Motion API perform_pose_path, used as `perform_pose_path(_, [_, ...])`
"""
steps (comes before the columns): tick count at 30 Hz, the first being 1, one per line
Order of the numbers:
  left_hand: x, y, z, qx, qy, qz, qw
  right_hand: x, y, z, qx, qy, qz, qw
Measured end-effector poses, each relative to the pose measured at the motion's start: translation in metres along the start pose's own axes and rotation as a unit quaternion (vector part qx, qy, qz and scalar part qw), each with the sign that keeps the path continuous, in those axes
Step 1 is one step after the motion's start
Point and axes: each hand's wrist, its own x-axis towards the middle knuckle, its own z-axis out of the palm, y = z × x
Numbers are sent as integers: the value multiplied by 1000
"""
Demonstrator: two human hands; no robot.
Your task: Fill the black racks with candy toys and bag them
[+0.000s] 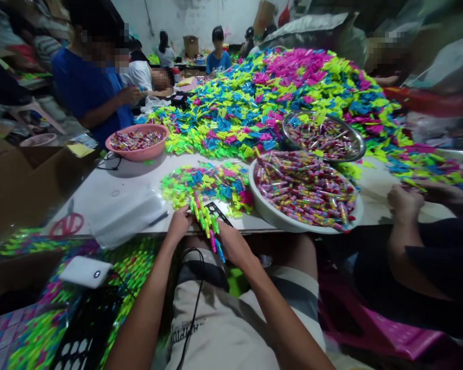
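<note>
My left hand (179,224) is closed on the left side of a bunch of small plastic pieces (204,218), yellow, green, pink and blue. From the right, my right hand (231,240) grips the same bunch, with pink and blue ends pointing down over my lap. The bunch hangs at the table's front edge. Just behind it lies a black plate with holes (218,213), partly hidden by my right hand. A low spread of loose plastic pieces (200,180) covers the tabletop beyond my hands. The exact kind of the pieces is too small to make out.
A white basin (262,208) of wrapped candy-like sticks stands at right, a metal bowl (360,154) behind it, a pink basin (113,146) at left. A tall heap of plastic pieces (262,97) rises behind. Co-workers sit around; one's hands (407,203) are at right. A power bank (85,271) lies lower left.
</note>
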Motion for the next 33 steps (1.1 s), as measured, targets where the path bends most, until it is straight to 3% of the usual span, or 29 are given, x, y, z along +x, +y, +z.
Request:
perform_pose_path(10, [-4, 15, 4, 17, 14, -7, 1000, 6, 10, -21, -11, -87, -35, 996])
perform_pose_path(15, [-6, 22, 4, 12, 6, -13, 1000, 59, 17, -34, -129, -19, 35, 991])
perform_pose_path(19, [-6, 22, 5, 16, 12, -15, 1000, 112, 20, -32, -234, -64, 31, 970])
perform_pose_path(23, [-5, 25, 6, 21, 22, -45, 998, 137, 27, -25, -267, -104, -10, 958])
perform_pose_path(28, [-6, 28, 6, 23, 12, -58, 998, 139, 36, -27, -301, -112, -60, 945])
perform_pose_path(33, [-7, 27, 4, 33, 14, -28, 999, 103, 40, -50, -288, -93, -11, 953])
